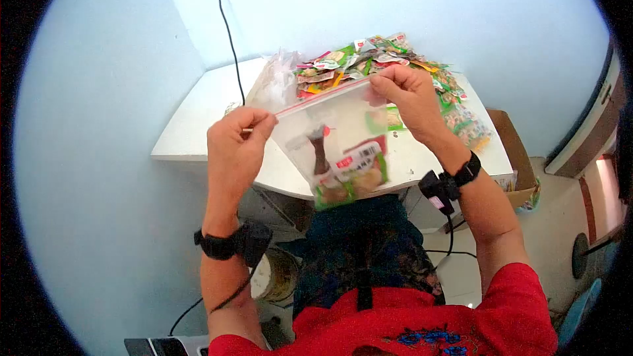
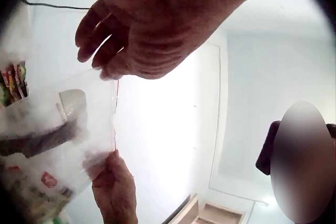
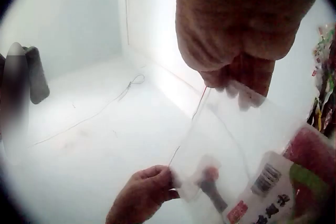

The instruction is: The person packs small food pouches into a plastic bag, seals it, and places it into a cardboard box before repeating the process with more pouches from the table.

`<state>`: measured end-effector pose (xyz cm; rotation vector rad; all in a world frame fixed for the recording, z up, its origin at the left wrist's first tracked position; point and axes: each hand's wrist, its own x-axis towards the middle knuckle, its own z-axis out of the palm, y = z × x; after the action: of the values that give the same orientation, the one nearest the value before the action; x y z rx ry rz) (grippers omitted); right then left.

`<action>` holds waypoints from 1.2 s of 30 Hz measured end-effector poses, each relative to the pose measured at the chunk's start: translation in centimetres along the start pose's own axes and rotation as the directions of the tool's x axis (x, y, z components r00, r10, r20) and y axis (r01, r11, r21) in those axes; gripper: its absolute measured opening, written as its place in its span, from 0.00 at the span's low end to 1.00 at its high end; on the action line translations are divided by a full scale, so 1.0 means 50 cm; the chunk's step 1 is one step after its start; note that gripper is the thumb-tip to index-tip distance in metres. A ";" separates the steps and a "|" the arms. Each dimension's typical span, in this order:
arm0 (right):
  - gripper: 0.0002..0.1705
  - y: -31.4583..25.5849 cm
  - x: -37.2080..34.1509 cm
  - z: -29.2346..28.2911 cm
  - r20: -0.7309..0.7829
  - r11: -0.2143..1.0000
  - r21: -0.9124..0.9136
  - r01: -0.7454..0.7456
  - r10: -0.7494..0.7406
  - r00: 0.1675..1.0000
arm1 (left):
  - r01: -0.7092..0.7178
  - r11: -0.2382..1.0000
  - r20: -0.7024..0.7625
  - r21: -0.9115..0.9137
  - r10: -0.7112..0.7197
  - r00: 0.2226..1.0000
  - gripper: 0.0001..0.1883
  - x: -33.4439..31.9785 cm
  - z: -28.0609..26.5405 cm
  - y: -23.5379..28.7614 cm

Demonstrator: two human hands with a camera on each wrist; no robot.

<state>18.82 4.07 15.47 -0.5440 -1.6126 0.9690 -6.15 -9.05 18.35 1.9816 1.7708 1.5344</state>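
Note:
A clear zip bag [image 1: 300,128] with a red line along its top edge hangs between the two hands, above the front of the white table. The left hand [image 1: 239,148] pinches its left top corner between thumb and fingers. At the opposite corner, the right hand [image 1: 414,102] pinches the same edge, held somewhat higher. Inside the bag lie several small food packets: a green and white packet [image 1: 359,170] with a barcode, a dark narrow piece [image 1: 320,153], and a red packet [image 3: 313,153]. In the right wrist view, the bag [image 3: 231,124] is stretched between both hands.
A heap of colourful packets [image 1: 356,59] covers the back of the table [image 1: 191,122]. Left of it sits a crumpled clear plastic bag [image 1: 277,79]. Small wrapped items [image 1: 468,125] lie at the right. A cardboard box [image 1: 517,151] stands beside the table, and a black cable [image 1: 227,26] hangs down.

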 end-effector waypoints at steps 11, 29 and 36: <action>0.10 -0.023 -0.049 -0.045 -0.184 0.996 0.054 0.067 -0.056 0.981 | -0.161 0.983 -0.113 -0.085 0.151 0.982 0.04 0.003 0.062 0.037; 0.12 -0.030 -0.081 -0.032 -0.232 0.989 0.151 -0.005 0.040 0.972 | -0.319 0.913 -0.114 0.256 0.356 0.927 0.14 -0.013 0.094 0.084; 0.11 -0.034 -0.090 -0.033 -0.194 0.998 0.061 0.018 -0.006 0.981 | -0.437 0.868 0.001 0.235 0.449 0.893 0.10 0.021 0.145 0.111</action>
<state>21.85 0.14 14.34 -0.5672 -1.4059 0.9248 2.57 -6.24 18.86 2.6367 1.6523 1.5621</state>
